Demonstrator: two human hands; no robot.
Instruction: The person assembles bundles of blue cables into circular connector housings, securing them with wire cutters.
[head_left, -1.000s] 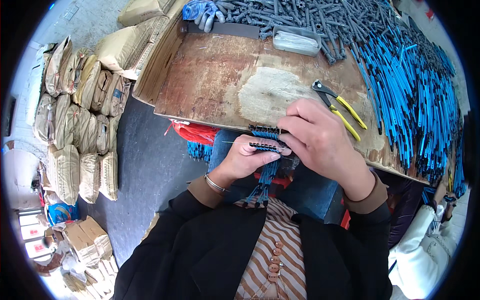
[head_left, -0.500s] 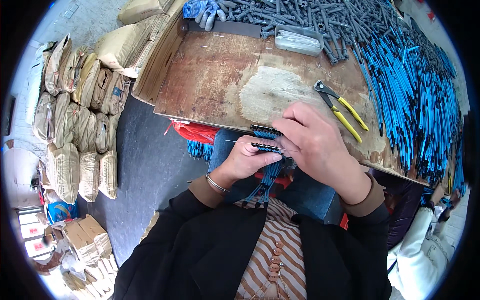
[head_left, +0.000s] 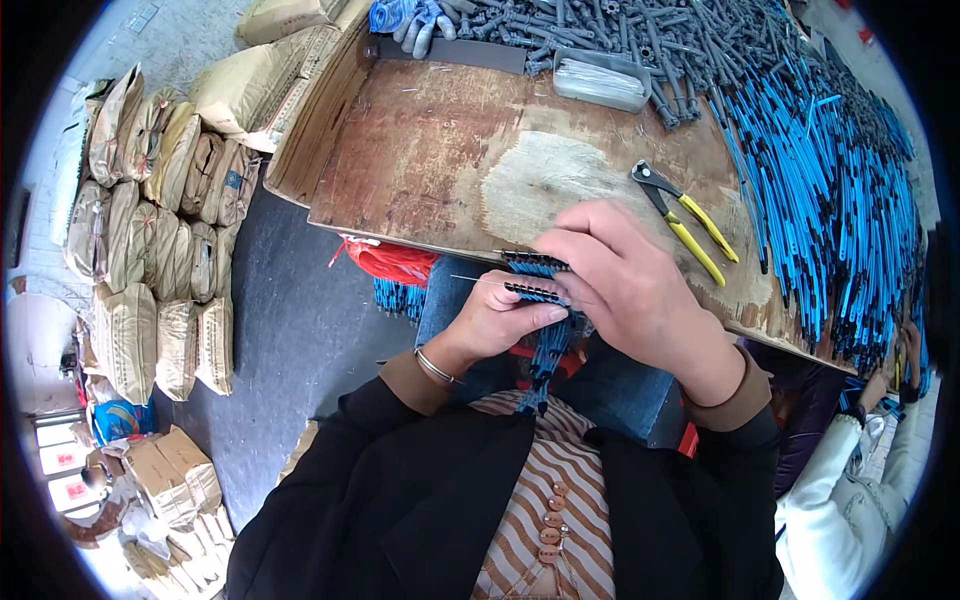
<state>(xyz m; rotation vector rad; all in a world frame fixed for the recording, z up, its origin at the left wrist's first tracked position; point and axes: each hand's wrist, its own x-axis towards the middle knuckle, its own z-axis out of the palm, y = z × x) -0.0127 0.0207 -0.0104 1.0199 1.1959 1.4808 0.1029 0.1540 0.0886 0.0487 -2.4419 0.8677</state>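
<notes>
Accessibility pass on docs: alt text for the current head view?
A person's left hand grips black-ended blue strips and a thin wire, the right hand at their right end. A worn wooden table holds yellow-handled pincers, piled blue strips and grey parts.

Right hand (head_left: 630, 275) covers the three-o'clock end of the blue strips (head_left: 546, 352); left hand (head_left: 488, 318) has fingers partly hidden behind them. Wire (head_left: 466, 278): three-o'clock end lost at right hand. Red bag (head_left: 385, 262), ten o'clock, partly under table (head_left: 420, 160). Grey tubes (head_left: 650, 40), one o'clock, and glove (head_left: 415, 22), nearer twelve, cut by top edge.
</notes>
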